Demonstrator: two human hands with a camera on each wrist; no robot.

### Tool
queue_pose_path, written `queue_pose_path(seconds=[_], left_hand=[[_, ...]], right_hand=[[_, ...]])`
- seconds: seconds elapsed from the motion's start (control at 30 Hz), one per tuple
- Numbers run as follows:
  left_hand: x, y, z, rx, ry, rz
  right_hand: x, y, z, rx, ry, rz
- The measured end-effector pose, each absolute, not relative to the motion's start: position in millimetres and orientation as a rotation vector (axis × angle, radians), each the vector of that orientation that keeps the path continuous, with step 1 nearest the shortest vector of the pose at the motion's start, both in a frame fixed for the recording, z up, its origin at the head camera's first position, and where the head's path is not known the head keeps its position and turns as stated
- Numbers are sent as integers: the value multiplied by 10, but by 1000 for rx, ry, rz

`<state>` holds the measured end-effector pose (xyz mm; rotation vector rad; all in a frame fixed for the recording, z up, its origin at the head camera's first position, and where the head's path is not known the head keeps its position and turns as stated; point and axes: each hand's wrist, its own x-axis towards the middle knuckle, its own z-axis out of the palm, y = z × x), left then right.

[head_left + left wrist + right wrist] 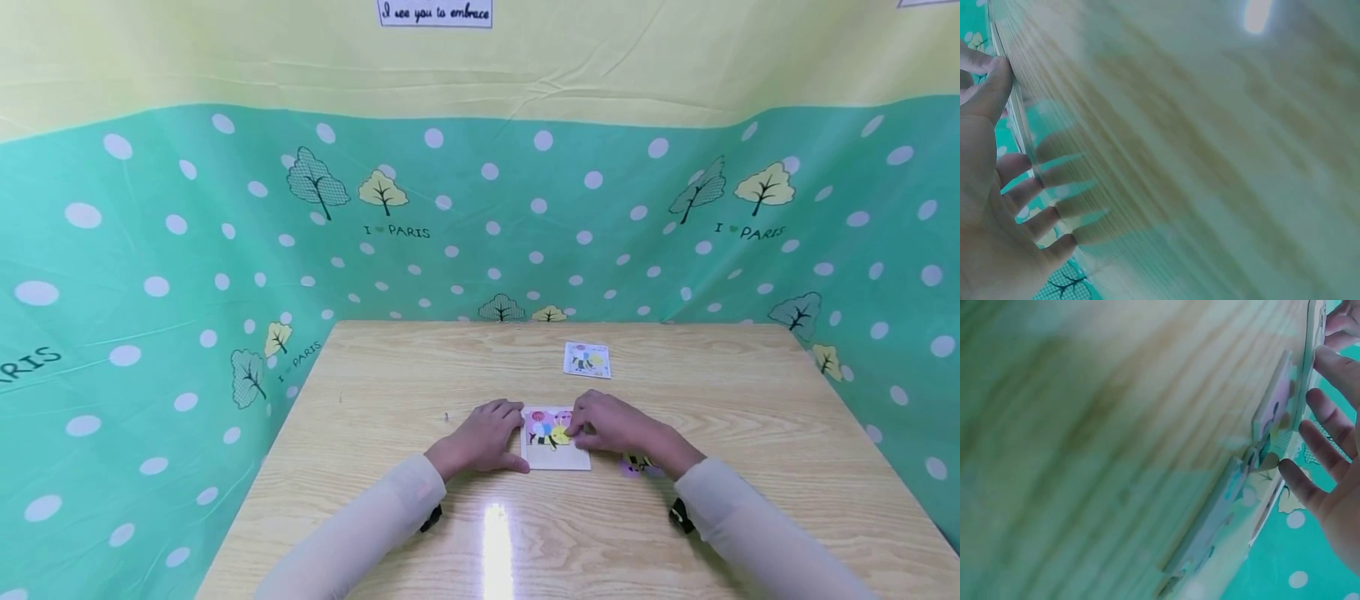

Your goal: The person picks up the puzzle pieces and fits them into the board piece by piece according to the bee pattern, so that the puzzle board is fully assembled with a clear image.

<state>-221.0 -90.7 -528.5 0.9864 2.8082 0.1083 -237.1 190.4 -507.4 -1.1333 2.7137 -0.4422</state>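
Puzzle tray [557, 457] lies flat on the wooden desk [750, 433], a little nearer to the front edge than to the back edge and about in the middle between left and right sides. Its upper half already shows a bee picture in pink and yellow, and the lower half is bare white. The left hand [483, 437] rests at the tray's left edge, fingers relaxed, thumb touching the edge; the left wrist view also shows the fingers spread and holding nothing. The right hand [611, 423] is over the upper right part of the tray, and its fingertips press on a piece there; I cannot tell if they pinch it or only push it flat. In the right wrist view the fingers [1329, 419] look mostly straight, close to the tray rim.

Two loose pieces [637, 464] lie on the desk just beside the tray, partly hidden under the right wrist. A small reference card [587, 360] with the same bee lies toward the back edge, well apart from the tray.

In my judgement the step in hand is seating one piece into the picture, with about half of the tray filled. The next move calls for steady holding of the tray by the left hand and exact matching of the piece edges before pressing down
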Motion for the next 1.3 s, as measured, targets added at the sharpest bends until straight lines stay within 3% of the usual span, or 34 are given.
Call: queue_pose_path(seconds=[1.3], left_hand=[[-2187, -904, -5234, 973, 2785, 116]], right_hand=[[-2169, 2554, -4979, -991, 2704, -535]])
